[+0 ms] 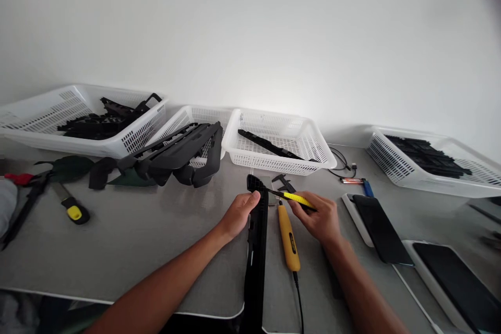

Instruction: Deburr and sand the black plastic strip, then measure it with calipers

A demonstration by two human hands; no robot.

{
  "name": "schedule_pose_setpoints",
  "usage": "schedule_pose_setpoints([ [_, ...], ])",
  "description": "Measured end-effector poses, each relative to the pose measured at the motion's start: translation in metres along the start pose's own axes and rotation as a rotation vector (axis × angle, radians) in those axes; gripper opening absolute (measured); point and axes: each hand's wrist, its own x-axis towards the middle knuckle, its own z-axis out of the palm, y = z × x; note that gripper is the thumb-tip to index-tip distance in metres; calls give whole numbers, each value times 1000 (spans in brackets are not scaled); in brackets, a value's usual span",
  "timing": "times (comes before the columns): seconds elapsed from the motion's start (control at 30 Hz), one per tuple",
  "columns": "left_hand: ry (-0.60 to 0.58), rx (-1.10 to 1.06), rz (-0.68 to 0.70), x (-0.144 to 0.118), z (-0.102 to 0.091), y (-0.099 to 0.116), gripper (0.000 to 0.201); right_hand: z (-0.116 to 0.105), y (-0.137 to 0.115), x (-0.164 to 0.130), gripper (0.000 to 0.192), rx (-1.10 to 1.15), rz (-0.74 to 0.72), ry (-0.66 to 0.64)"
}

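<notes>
Bare forearms reach in from the bottom edge, one either side of a long black plastic part [257,240] that runs from mid-frame toward 6 o'clock, past the near edge of the grey table [176,219]. Taking the part's upper end as the clock's centre, the left hand [238,214] is at 7 o'clock, gripping the part with its thumb on top; its fingers are mostly hidden. At 4 o'clock the right hand [323,216] is closed around a slim yellow-and-black tool [299,200], perhaps a utility knife, tip pointing at 9 o'clock. Whether the tip touches the part is unclear.

Good handling here likely means short, light strokes, with the left thumb kept out of the tip's line and lower down toward 6 o'clock. Firm hold matters, as the overhanging end could tip or twist. At 5 o'clock lies a thicker yellow corded tool [288,240], close enough to knock. White basket [274,166] stands at 1 o'clock.
</notes>
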Motion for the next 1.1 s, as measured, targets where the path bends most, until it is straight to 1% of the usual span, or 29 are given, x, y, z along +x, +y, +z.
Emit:
schedule_pose_setpoints([
  [0.17, 0, 63, -22, 0, -1, -3, 77, 1, 1, -1, 16, -32, 26, 49],
  [0.27, 1, 115, -39, 0, -2, -8, 76, 1, -1, 0, 14, -15, 17, 69],
  [0.4, -7, 161, -60, 1, -3, -13, 77, 2, -4, 3, 20, -15, -81, 30],
  [0.5, -9, 183, -65, 2, -2, -15, 77, 3, -5, 5, 21, -50, -137, 46],
  [0.6, -2, 199, -67, 3, -2, -16, 76, 3, -5, 6, 21, -55, -121, 64],
  [0.77, -15, 173, -64, 4, -1, -14, 77, 5, -7, 7, 15, 15, -96, 1],
  [0.9, 5, 158, -38, 5, -1, -14, 77, 7, -9, 7, 17, 43, -49, -13],
  [1.03, -9, 147, -73, 3, -2, -15, 77, 7, -8, 7, 19, 63, 2, 10],
  [1.1, -31, 140, -88, 2, -2, -14, 77, 5, -7, 7, 17, 68, 1, 6],
])
